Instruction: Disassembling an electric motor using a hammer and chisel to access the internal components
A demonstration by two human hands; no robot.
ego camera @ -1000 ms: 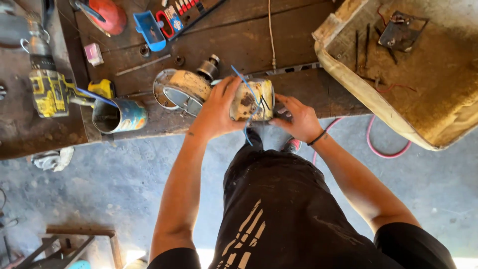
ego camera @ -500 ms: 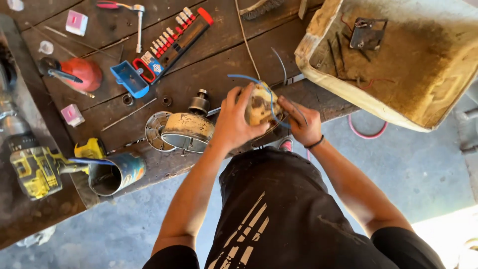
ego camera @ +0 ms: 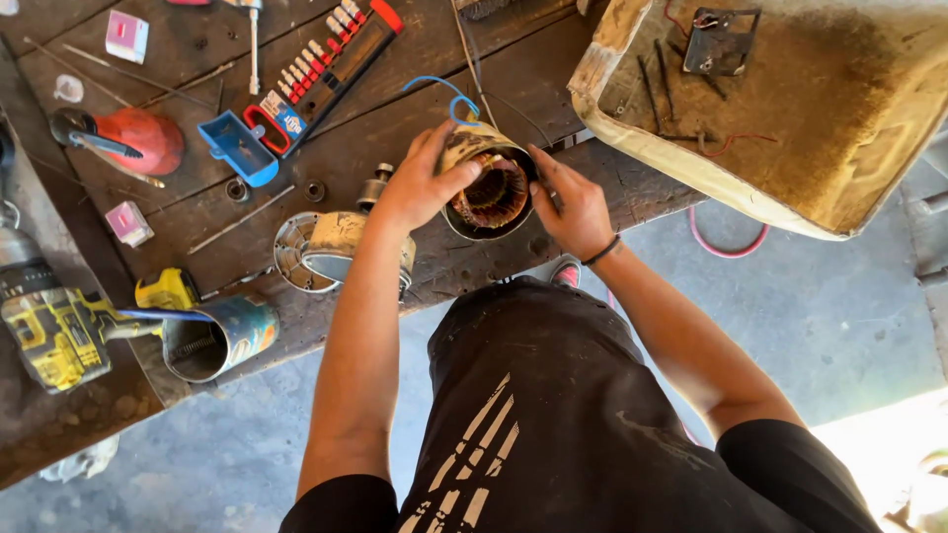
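Drill [ego camera: 49,331]: lies at the bench's [ego camera: 415,59] left end, yellow and black.
Can [ego camera: 219,338]: on its side at the near edge, just right of the drill.
Cover [ego camera: 341,257]: round metal, near the front edge, under the left forearm.
Left hand [ego camera: 420,183]: fingers wrapped around the stator's left rim.
Stator [ego camera: 486,186]: tilted at the front edge, copper windings showing, blue wire looping from its top.
Right hand [ego camera: 573,202]: fingers closed on the stator's right rim.
Tray [ego camera: 632,148]: rusty, at the right end.
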